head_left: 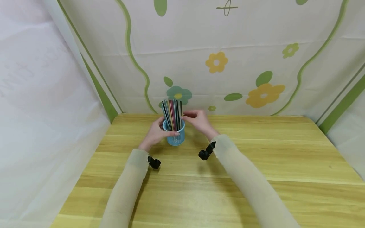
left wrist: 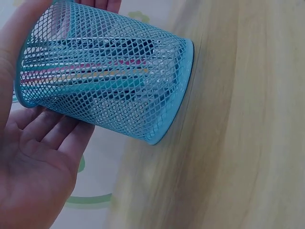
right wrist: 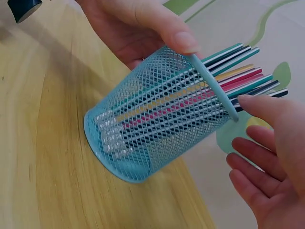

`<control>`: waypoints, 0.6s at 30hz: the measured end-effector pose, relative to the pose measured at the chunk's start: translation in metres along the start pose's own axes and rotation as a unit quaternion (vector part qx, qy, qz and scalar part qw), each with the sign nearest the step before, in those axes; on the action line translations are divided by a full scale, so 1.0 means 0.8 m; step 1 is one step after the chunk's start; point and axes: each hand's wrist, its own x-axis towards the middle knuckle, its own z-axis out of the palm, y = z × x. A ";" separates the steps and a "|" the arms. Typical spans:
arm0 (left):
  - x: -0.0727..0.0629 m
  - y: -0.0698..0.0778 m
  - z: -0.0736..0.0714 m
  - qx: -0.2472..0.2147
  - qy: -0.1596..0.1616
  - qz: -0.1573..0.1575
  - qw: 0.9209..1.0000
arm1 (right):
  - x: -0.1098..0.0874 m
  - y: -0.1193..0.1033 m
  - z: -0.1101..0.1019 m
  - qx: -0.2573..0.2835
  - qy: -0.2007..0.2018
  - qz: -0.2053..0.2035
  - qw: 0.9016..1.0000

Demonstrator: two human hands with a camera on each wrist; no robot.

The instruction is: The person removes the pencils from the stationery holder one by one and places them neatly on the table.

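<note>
A light-blue mesh pencil cup (head_left: 176, 140) stands upright on the table. It holds a bunch of striped pencils (head_left: 172, 110) in teal, black, pink and yellow, with flat upper ends. My left hand (head_left: 155, 133) grips the cup from the left near its rim, thumb across the front and fingers behind. At the cup's right side, my right hand (head_left: 199, 121) is by the pencils. In the right wrist view its thumb (right wrist: 255, 103) touches a dark pencil at the rim, while the other fingers are spread loosely below. Through the mesh, clear glittery lower ends of the pencils show.
The wooden table (head_left: 256, 158) runs back to a white cloth (head_left: 182, 38) printed with flowers and leaves. Another white cloth (head_left: 34, 126) hangs at the left. Black devices (head_left: 206, 152) are strapped to both sleeves.
</note>
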 end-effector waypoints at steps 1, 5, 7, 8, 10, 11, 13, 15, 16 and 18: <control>0.000 0.000 0.000 0.001 0.000 0.000 1.000 | 0.000 -0.001 0.001 0.006 0.007 0.001 1.000; -0.002 0.000 0.000 0.005 0.004 -0.006 1.000 | 0.001 -0.002 0.007 0.028 0.029 0.003 0.999; -0.002 -0.001 0.001 0.007 0.006 -0.010 1.000 | 0.002 -0.003 0.009 0.040 0.037 0.005 0.998; -0.002 -0.002 0.001 0.007 0.008 -0.011 1.000 | 0.002 -0.004 0.010 0.044 0.042 0.006 0.998; -0.002 -0.003 0.001 0.008 0.010 -0.012 1.000 | 0.003 -0.004 0.012 0.047 0.049 0.006 0.998; -0.001 -0.003 0.002 0.007 0.010 -0.011 1.000 | 0.004 -0.005 0.014 0.047 0.051 0.005 0.998; 0.000 -0.004 0.002 0.004 0.011 -0.010 1.000 | 0.005 -0.006 0.017 0.042 0.056 0.002 0.998; 0.000 -0.004 0.002 0.001 0.010 -0.009 1.000 | 0.006 -0.008 0.020 0.038 0.059 -0.001 0.998; 0.000 -0.004 0.002 -0.001 0.010 -0.009 1.000 | 0.005 -0.009 0.021 0.037 0.061 -0.002 0.997; 0.000 -0.004 0.002 -0.004 0.007 -0.009 1.000 | 0.005 -0.010 0.023 0.038 0.067 -0.004 0.997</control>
